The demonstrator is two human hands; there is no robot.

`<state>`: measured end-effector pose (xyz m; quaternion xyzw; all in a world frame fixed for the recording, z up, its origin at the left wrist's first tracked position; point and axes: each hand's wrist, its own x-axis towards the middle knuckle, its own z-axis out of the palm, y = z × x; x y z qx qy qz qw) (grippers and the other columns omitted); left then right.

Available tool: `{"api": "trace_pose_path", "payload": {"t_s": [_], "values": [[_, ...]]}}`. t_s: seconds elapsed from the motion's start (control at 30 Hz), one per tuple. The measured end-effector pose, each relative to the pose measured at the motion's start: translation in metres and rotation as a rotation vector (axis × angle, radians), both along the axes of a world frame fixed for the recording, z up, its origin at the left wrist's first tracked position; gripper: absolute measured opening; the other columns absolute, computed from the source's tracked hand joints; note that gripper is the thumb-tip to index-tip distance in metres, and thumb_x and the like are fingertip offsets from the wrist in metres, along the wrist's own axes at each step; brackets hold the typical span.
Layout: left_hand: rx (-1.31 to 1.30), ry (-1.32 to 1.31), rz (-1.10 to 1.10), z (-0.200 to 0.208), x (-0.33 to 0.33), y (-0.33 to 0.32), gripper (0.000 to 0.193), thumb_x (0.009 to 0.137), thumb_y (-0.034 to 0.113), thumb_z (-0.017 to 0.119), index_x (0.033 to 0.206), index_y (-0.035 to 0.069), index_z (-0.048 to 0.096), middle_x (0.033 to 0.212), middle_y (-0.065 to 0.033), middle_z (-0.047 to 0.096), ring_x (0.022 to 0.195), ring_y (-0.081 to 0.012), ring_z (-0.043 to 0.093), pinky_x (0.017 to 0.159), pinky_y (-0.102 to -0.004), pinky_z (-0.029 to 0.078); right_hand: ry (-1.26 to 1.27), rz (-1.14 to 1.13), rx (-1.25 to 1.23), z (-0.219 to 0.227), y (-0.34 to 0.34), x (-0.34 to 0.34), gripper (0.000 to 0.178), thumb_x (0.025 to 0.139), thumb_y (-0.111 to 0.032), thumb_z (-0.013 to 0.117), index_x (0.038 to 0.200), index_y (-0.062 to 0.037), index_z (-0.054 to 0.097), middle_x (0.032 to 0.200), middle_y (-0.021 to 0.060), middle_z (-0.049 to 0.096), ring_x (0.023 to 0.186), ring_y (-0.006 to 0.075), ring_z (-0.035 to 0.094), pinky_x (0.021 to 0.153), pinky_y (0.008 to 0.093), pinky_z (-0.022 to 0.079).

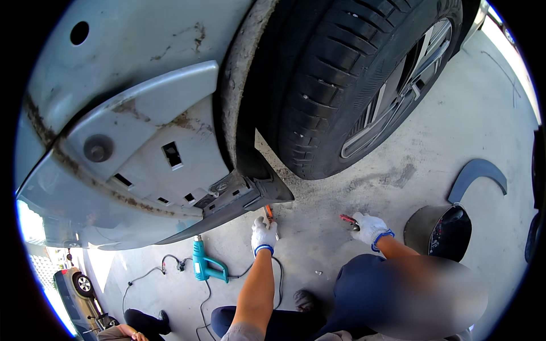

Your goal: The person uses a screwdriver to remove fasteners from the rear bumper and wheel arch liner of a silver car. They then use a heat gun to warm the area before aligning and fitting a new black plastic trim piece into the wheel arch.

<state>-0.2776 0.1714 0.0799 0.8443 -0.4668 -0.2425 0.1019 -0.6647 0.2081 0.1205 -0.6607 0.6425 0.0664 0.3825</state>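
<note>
In a white work glove with a blue cuff, my left hand [263, 236] is closed round a slim orange tool [269, 213], just below the black lower trim [267, 184] of a car body. The tool's exact kind is hard to make out. Farther right, my right hand [369, 228], gloved the same way, is closed on a small red-and-black hand tool [348, 219], held above the floor. A silver-grey body panel [165, 131] with square holes and dirt marks fills the upper left. Beside it stands the car's tyre [318, 96].
A teal heat gun [206, 266] and its black cable [281, 278] lie on the floor left of my arm. At right are a dark round container [421, 230] and a curved grey arch trim [480, 173]. Another person [139, 327] sits at lower left, near a parked car [77, 295].
</note>
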Motion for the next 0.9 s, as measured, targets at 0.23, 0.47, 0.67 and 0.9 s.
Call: {"api": "trace_pose_path", "payload": {"t_s": [0.23,0.47,0.67,0.9], "values": [[-0.058,-0.032,0.195,-0.015,0.012,0.012,0.035,0.085,0.016,0.065,0.117,0.003,0.064,0.117,-0.0281,0.061,0.103,-0.0452,0.064,0.094,-0.0496,0.052,0.043,-0.107,0.106,0.015,0.022,-0.039,0.044,0.086,-0.036,0.073,0.116,-0.007,0.06,0.097,0.0238,0.072,0.098,0.044,0.07,0.084,0.0531,0.053],[0.281,-0.276,0.366,-0.027,0.058,0.171,0.051,0.081,0.017,0.067,0.131,0.008,0.058,0.124,-0.0227,0.063,0.119,-0.043,0.062,0.101,-0.0515,0.051,-0.022,-0.234,0.116,-0.001,0.027,-0.062,0.046,0.084,-0.037,0.073,0.116,-0.0062,0.06,0.099,0.0245,0.073,0.098,0.0453,0.069,0.084,0.0518,0.052],[0.163,-0.289,0.346,-0.025,0.042,0.168,0.047,0.083,0.018,0.068,0.127,0.004,0.057,0.118,-0.0222,0.066,0.108,-0.0429,0.066,0.094,-0.052,0.053,-0.187,-0.219,0.179,-0.009,0.011,-0.036,0.049,0.085,-0.043,0.075,0.117,-0.0075,0.061,0.1,0.0249,0.072,0.099,0.0447,0.069,0.086,0.0516,0.052],[0.109,0.311,-0.404,0.053,-0.086,0.046,0.037,0.087,0.019,0.068,0.12,0.005,0.059,0.097,-0.0193,0.069,0.083,-0.0401,0.069,0.077,-0.0472,0.054,-0.208,-0.309,0.055,-0.045,0.068,-0.04,0.043,0.095,-0.04,0.068,0.123,-0.0079,0.062,0.102,0.0246,0.072,0.1,0.0451,0.069,0.085,0.0504,0.053]]}}
